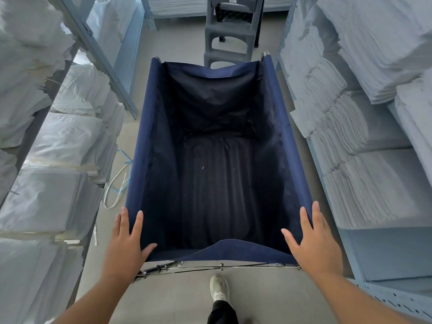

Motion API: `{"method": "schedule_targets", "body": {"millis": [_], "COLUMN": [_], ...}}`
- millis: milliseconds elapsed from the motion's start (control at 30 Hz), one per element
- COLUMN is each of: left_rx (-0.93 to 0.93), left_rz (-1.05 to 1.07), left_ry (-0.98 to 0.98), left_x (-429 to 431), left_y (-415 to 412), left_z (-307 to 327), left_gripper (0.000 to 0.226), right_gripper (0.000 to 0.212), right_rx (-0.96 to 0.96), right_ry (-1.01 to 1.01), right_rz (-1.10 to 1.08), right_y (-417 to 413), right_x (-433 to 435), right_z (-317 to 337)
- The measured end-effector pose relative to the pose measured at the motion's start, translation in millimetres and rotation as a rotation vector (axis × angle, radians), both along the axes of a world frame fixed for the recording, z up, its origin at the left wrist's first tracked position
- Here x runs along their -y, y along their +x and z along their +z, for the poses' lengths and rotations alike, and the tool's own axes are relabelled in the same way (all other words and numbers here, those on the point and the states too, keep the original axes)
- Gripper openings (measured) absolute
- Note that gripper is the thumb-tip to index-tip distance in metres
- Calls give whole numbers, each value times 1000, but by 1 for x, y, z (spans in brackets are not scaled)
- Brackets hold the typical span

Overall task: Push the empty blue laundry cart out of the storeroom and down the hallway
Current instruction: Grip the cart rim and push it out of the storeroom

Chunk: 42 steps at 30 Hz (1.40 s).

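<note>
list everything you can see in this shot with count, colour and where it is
laundry cart: one, dark blue fabric, empty, centre of the aisle
metal frame bar: one, silver, under the cart's near edge
step stool: one, grey plastic, on the floor just past the cart's far end
shelving racks: grey-blue metal, along both sides and the far end; exact count cannot be told
folded linens: many stacks, white, on the right shelves
bagged linens: several, white in clear plastic, on the left shelves
cords: loose white and blue loops, on the floor left of the cart
floor: grey
shoe: one, white, behind the cart
left hand: on the cart's near left corner
right hand: on the near right corner
</note>
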<state>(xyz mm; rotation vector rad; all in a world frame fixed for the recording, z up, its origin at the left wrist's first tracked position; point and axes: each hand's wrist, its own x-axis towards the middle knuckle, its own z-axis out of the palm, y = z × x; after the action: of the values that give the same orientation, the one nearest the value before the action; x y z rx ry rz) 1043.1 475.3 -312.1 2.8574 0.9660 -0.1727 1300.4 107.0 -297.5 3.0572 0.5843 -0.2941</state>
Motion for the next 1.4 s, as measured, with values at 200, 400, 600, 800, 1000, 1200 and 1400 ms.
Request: {"method": "schedule_targets", "body": {"millis": [200, 400, 600, 800, 1000, 1200, 1400], "left_rx": [-23, 10, 29, 49, 44, 26, 23], "left_rz": [16, 50, 89, 116, 135, 149, 152], "left_ry": [15, 43, 29, 22, 42, 40, 54], "left_x": [29, 62, 91, 117, 139, 159, 175], "left_y": [-26, -53, -77, -99, -118, -135, -154], "left_z": [1, 1, 2, 0, -3, -3, -6], "left_gripper": [109, 109, 110, 104, 101, 100, 97], "right_gripper": [82, 82, 81, 81, 81, 81, 80], "right_rx": [-7, 8, 12, 32, 27, 28, 24], "right_ry": [6, -3, 11, 5, 12, 9, 18], "right_rz": [27, 57, 83, 99, 113, 120, 116], "right_y": [-19, -39, -56, -71, -85, -99, -115], "right_x": [23, 49, 73, 95, 113, 130, 144], "right_z": [3, 4, 1, -3, -4, -1, -2]}}
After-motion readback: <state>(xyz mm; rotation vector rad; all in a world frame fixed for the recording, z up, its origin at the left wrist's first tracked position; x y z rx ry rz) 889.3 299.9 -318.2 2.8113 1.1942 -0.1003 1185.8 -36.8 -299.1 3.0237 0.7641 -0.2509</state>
